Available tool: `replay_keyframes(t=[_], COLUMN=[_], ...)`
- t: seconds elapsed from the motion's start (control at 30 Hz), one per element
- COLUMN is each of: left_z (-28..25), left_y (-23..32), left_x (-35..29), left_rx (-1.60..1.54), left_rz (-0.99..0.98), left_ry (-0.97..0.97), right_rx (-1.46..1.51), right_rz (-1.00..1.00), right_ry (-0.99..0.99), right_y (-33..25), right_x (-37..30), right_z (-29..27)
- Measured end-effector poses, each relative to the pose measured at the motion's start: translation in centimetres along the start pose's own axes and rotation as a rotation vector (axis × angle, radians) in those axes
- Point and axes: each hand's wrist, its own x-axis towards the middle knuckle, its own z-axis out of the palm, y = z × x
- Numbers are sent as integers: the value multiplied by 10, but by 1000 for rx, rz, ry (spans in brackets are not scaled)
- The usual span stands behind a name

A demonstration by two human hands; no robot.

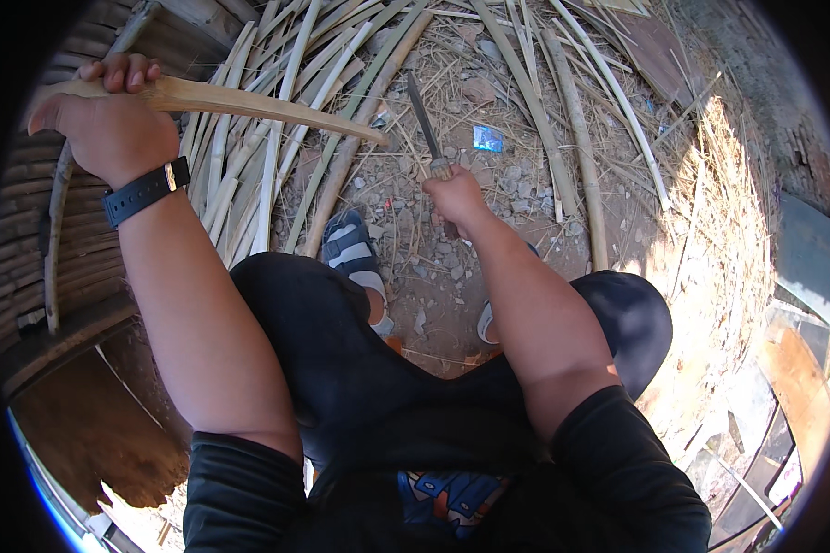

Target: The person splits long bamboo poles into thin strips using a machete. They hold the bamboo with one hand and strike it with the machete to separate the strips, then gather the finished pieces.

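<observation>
My left hand (111, 124), raised at the upper left, has its fingers wrapped round a pale bamboo strip (249, 103). The strip stretches to the right and slightly down, its free end hanging over the ground ahead of me. In front of my knees, my right hand (456, 198) grips the handle of a long knife (422, 115). Its dark, narrow blade points forward and a little left, with the tip apart from the strip. Part of the handle is hidden by my fingers. A black watch band is on my left wrist.
Many split bamboo strips (290, 78) lie in a heap at the far left. Bamboo poles (576, 138) rest on the ground ahead, among shavings and stones. A blue wrapper (488, 139) lies beyond my right hand. A slatted wall (23, 221) stands at left; sunlit straw (710, 240) is at right.
</observation>
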Motion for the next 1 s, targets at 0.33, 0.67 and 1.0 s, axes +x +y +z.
replay_keyframes(t=[0.33,0.67,1.0], left_z=[-2,8,3], left_y=[6,6,6], left_x=[-1,-6,-4], left_rx=[49,86,125], left_rz=[40,48,62], left_ry=[34,202,224], right_rx=[-257,-515,-275], right_rz=[-217,-26,-283], right_ry=[11,-152,91], right_y=[-39,24,-28], right_x=[-48,-22,-42], right_z=[27,28,54])
